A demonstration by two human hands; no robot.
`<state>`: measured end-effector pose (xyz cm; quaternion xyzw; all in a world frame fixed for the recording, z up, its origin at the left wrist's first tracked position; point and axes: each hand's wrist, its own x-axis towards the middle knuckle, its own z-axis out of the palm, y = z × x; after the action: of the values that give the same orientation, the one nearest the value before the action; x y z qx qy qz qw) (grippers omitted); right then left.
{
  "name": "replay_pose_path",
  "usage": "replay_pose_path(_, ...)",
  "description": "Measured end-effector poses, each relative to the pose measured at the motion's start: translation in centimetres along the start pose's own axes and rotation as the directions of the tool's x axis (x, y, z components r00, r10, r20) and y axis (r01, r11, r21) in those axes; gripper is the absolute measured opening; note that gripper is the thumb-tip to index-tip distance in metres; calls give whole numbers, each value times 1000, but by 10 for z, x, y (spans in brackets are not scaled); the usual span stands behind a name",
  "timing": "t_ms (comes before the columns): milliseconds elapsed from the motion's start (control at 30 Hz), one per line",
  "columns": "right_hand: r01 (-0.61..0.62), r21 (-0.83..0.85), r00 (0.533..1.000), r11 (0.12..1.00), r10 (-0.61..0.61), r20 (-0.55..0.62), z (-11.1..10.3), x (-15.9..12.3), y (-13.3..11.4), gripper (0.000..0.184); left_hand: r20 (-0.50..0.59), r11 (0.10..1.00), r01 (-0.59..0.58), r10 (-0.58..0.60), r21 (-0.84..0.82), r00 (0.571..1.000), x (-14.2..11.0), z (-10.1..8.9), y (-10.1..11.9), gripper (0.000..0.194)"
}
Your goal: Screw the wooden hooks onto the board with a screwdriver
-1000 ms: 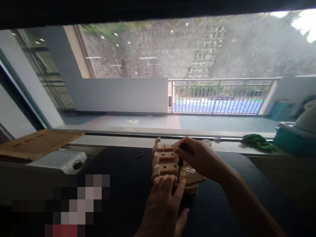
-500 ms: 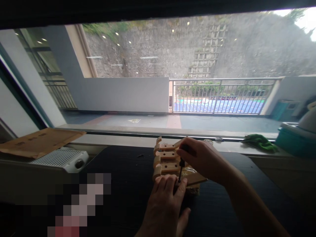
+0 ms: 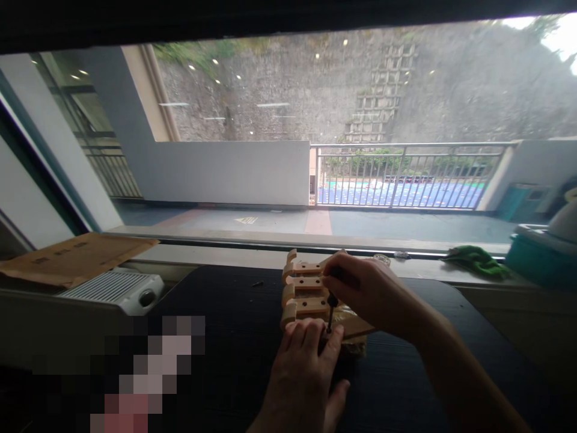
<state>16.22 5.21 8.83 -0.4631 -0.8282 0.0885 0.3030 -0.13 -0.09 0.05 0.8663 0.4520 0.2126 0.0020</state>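
A light wooden assembly (image 3: 304, 293) with several notched bars and round holes lies on the black table (image 3: 234, 337) near the window. My left hand (image 3: 304, 376) presses flat on its near end, fingers stretched forward. My right hand (image 3: 365, 291) is closed round the dark handle of a small screwdriver (image 3: 330, 310), whose tip stands nearly upright on the wood just beyond my left fingertips.
A white ribbed heater (image 3: 115, 290) and a brown cardboard sheet (image 3: 76, 255) sit at the left. On the window ledge lie a green cloth (image 3: 475, 260) and a teal container (image 3: 541, 255) at the right. A small dark screw (image 3: 256, 283) lies on the table.
The view has shifted slightly. My right hand has turned a little on the screwdriver; my left hand stays on the wood.
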Motion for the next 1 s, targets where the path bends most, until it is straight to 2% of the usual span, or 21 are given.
replay_pose_path(267,-106,-31,993,994,104,-49,9,6,4,26,-7,1000,7,-7,-7,1000,1,-2,3,56)
replay_pose_path(600,-22,-32,1000,999,22,-1,-2,0,-3,16,10,1000,14,-14,-10,1000,1,-3,3,56)
replay_pose_path(833,-125,-40,991,991,123,-45,6,7,9,24,20,999,12,-11,-40,1000,1,-2,2,57)
replay_pose_path(1000,-133,-100,991,986,128,-47,6,6,5,28,44,998,26,-24,-56,999,4,-5,3,56)
